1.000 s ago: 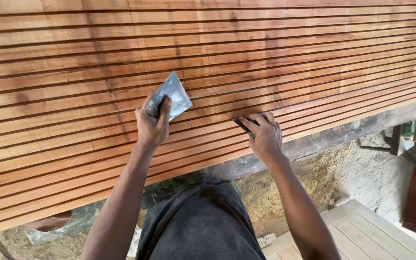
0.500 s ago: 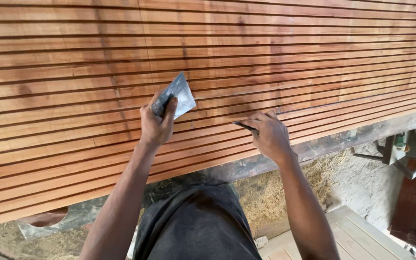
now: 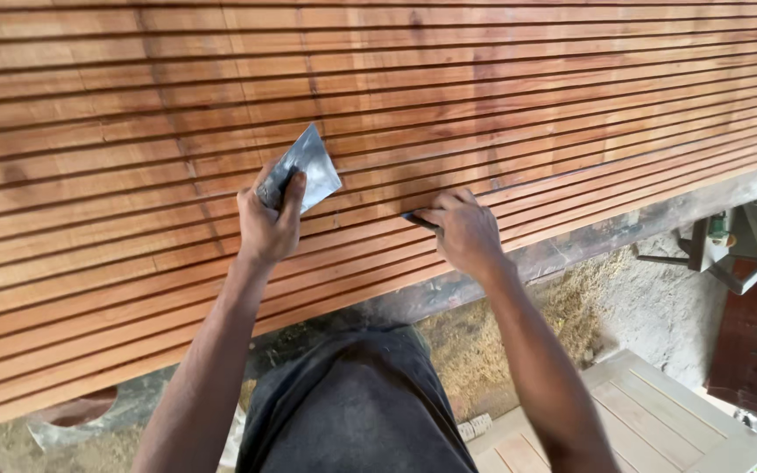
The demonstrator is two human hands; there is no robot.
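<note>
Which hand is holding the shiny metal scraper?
The left hand grips the broad, pale metal scraper, tilted over the grooved wooden panel. The right hand only pinches a small dark tool into a groove.

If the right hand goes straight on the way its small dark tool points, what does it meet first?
The right hand points its small dark tool leftward along a groove of the grooved wooden panel. First in that line seems the left hand holding a metal scraper blade, though depth is unclear.

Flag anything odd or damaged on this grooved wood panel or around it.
Nothing on the grooved wood panel looks damaged: the grooves run even and unbroken. Sawdust is heaped on the floor under its edge. The darker vertical streaks may be grain or stain.
</note>
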